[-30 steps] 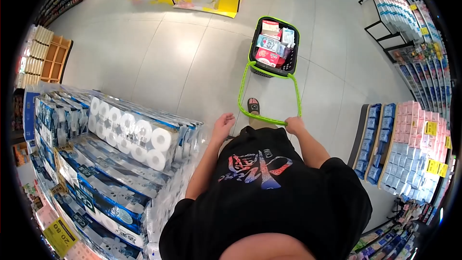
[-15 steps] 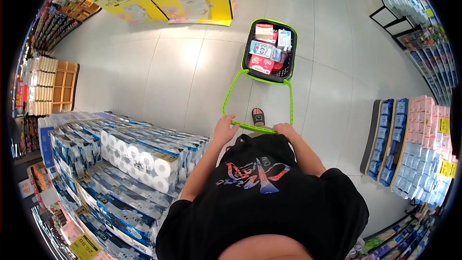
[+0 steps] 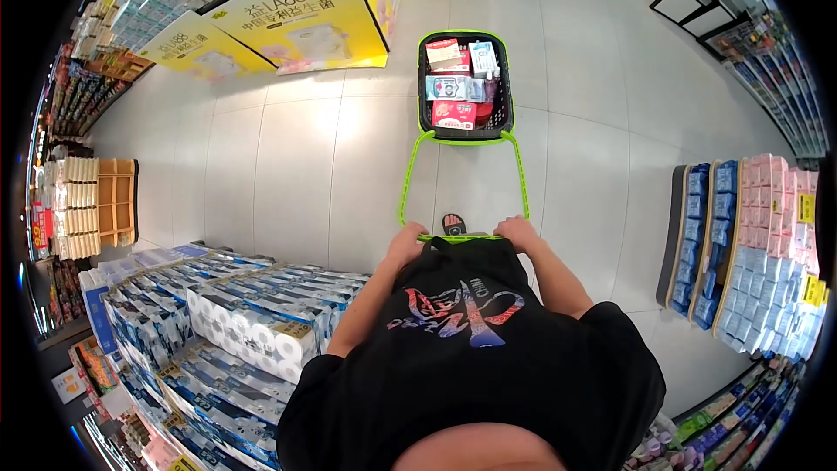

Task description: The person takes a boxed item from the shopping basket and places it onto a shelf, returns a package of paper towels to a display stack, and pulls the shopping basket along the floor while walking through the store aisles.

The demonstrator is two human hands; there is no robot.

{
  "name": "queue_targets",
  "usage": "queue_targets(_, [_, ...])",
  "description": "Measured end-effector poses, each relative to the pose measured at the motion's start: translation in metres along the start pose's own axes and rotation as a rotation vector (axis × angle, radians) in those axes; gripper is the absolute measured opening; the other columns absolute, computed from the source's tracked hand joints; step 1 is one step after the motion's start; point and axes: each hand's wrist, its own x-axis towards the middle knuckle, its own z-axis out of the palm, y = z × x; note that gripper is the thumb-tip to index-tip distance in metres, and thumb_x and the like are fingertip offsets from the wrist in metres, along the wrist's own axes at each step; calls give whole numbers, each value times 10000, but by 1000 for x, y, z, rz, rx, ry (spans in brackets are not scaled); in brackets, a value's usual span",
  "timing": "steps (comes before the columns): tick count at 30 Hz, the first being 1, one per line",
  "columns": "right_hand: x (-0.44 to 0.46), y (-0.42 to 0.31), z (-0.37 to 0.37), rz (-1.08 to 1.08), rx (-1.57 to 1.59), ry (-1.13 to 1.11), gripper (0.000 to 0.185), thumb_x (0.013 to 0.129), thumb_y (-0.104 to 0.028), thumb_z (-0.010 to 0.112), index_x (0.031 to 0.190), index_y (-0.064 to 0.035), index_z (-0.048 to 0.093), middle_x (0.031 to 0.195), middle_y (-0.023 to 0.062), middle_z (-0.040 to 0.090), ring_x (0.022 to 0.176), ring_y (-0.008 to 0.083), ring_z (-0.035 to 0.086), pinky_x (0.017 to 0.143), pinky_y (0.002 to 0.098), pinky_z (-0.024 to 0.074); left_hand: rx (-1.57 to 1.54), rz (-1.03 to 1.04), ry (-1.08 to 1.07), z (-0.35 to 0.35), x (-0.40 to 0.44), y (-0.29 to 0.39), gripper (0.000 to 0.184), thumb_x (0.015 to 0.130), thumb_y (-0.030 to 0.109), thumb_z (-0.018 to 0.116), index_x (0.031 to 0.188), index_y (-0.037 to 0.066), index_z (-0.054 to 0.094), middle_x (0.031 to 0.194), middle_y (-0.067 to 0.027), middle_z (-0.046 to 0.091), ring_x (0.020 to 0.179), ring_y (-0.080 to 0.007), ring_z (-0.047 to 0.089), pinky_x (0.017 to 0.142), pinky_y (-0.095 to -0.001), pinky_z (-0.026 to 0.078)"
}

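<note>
Small print on the upper-centre boxes (image 3: 453,115) is unreadable, the left hand (image 3: 406,245) and right hand (image 3: 520,234) hide parts of the central green handle (image 3: 521,179), and the bottom-left edge crops a price tag (image 3: 183,464).

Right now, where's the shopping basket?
In the head view, the shopping basket stands upper centre on the floor, right of the yellow display, its green handle on the near side.

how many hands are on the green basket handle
2: the left hand at the left end of the green handle's crossbar, and the right hand at its right end. No other hands show.
</note>
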Motion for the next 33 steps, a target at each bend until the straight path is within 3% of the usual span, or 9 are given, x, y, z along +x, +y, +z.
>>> queue_targets(7, [25, 41, -29, 45, 12, 51, 180, 733, -223, 581, 886, -200, 671, 847, 65, 642, 887, 255, 597, 768, 407, 422, 59, -117, -112, -27, 53, 25, 340, 716, 323, 658, 938, 71, 605, 1008, -128, 568, 995, -309, 542, 830, -376, 438])
queue_targets(10, [41, 43, -49, 42, 94, 44, 212, 707, -211, 591, 903, -201, 670, 854, 57, 642, 890, 249, 596, 770, 405, 421, -45, -73, 4, -43, 68, 22, 366, 682, 313, 697, 944, 76, 596, 983, -115, 579, 965, -305, 551, 817, -377, 441])
queue_targets(15, [75, 58, -73, 25, 142, 75, 280, 652, -186, 607, 925, -198, 667, 855, 60, 642, 883, 250, 600, 764, 405, 439, -25, -108, -26, -67, 110, 5, 373, 661, 293, 728, 930, 76, 590, 988, -97, 584, 941, -294, 555, 810, -367, 444])
queue_targets(24, [150, 104, -139, 59, 195, 66, 226, 680, -213, 604, 896, -176, 661, 857, 86, 648, 836, 271, 617, 690, 408, 466, -152, 0, -36, -135, 209, -2, 334, 679, 246, 730, 918, 69, 577, 959, -92, 584, 924, -287, 562, 801, -352, 449])
queue_targets(28, [184, 118, -189, 123, 213, -102, 235, 697, -232, 591, 910, -162, 663, 886, 102, 652, 844, 287, 623, 698, 409, 478, -112, 52, -20, -160, 258, -2, 346, 662, 219, 747, 911, 58, 568, 966, -95, 583, 924, -293, 562, 796, -350, 449])
queue_targets(31, [217, 126, -209, 178, 298, -151, 259, 715, -221, 557, 943, -160, 664, 933, 124, 648, 888, 299, 617, 743, 417, 483, -59, 107, 10, -174, 303, -2, 340, 659, 199, 749, 901, 51, 562, 970, -95, 581, 930, -300, 560, 799, -355, 447])
queue_targets(33, [241, 136, -221, 241, 395, -140, 375, 707, -197, 527, 1064, -187, 641, 948, 140, 645, 882, 324, 613, 786, 430, 478, -68, 100, -1, -183, 329, 0, 336, 658, 188, 749, 898, 49, 560, 990, -97, 581, 944, -303, 557, 804, -359, 446])
